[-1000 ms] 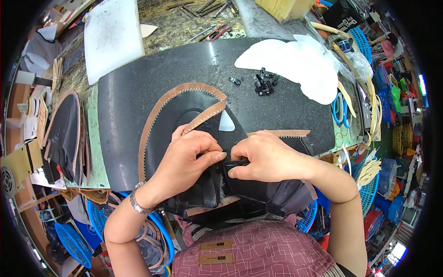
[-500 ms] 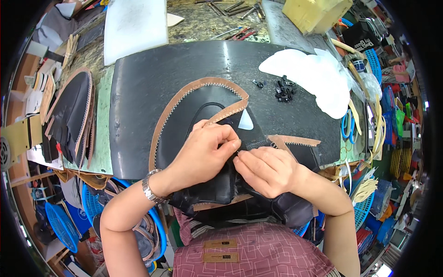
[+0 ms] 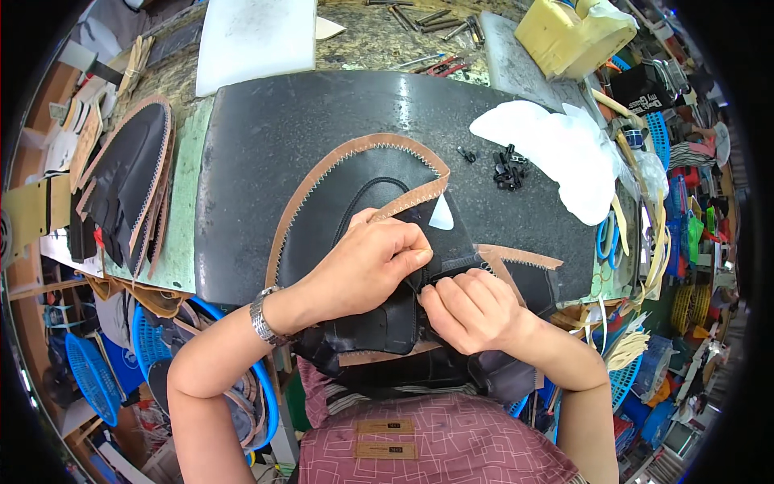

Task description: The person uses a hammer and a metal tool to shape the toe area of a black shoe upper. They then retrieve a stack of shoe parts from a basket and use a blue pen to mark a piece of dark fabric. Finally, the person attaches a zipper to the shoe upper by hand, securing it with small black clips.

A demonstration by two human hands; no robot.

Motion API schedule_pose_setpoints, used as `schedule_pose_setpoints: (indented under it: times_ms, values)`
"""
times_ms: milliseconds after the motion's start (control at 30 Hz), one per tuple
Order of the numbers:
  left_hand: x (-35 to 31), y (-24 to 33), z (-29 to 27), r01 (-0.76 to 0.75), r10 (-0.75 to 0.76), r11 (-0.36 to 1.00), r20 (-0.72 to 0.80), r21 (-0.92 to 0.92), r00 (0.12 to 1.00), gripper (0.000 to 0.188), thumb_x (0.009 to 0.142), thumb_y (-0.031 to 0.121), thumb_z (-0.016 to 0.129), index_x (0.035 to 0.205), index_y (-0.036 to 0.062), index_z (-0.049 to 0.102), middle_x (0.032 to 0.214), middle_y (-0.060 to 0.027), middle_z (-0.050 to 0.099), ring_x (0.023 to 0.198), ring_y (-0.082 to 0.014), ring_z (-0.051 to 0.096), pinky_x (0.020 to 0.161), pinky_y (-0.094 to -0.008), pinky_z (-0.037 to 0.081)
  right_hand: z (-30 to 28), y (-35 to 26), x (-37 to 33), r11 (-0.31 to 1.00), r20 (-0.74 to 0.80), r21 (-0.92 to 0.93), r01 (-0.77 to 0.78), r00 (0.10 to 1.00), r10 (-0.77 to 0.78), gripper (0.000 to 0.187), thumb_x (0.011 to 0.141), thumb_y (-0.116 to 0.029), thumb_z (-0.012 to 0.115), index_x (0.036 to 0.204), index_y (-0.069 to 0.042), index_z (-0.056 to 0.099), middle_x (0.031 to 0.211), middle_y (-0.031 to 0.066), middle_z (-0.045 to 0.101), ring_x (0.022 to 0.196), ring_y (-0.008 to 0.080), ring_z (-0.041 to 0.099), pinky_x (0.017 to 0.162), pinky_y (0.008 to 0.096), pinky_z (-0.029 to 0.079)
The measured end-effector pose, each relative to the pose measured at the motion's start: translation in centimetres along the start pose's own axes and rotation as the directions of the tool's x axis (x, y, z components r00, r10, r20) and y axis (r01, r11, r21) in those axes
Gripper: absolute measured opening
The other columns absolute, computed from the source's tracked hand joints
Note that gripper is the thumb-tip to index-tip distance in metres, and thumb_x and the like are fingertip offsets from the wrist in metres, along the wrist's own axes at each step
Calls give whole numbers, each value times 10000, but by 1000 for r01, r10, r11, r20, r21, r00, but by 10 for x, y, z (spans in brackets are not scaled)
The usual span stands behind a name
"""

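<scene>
A black leather upper (image 3: 326, 210), apparently for a boot, lies before me with a brown zigzag-stitched border. My left hand (image 3: 375, 260) is closed over its middle, thumb and forefinger pinching a dark edge. Just to the right and slightly nearer, my right hand (image 3: 472, 310) is closed with its fingertips on the same dark material. A gap now separates the two sets of fingertips; any small part inside them is hidden. Beyond my right hand lies a heap of small black pieces (image 3: 509, 168) resembling zipper sliders, with a single one (image 3: 466, 154) beside it.
A black mat (image 3: 250, 145) covers the bench under the work. Stacked similar uppers (image 3: 133, 177) sit at the left. White sheet material (image 3: 556, 153) and blue-handled scissors (image 3: 608, 240) lie at the right. Far back are a white board (image 3: 256, 44) and a yellow block (image 3: 572, 36).
My right hand has drawn slightly down and away from the left, widening the gap between them. The whole view has shifted a little to the right.
</scene>
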State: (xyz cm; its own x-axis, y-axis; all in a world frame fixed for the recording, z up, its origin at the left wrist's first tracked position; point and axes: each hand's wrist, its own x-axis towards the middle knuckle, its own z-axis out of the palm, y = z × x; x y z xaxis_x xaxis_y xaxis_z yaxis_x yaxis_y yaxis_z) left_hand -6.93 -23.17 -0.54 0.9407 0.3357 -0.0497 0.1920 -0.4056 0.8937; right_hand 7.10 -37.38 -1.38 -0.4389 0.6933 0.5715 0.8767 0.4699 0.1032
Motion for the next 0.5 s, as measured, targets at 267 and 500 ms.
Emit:
schedule_pose_setpoints:
  times_ms: [267,500]
  values:
    - [0,2,0,-7,8,999,-14,38,1000,103,804,139,651,799,50,599,705,-17,568,649,-151,505,902,-353,323,2,0,0,998,-35,-63,4,999,-6,192,675,-143,593,823,-19,587,713,43,544,613,138,536,542,252,447]
    - [-3,-1,11,-28,38,997,-151,67,988,85,790,118,647,778,55,591,650,-27,523,651,-176,512,925,-373,317,-1,5,5,968,60,207,-143,989,134,168,658,-112,602,800,-28,574,708,45,526,592,153,524,511,266,417]
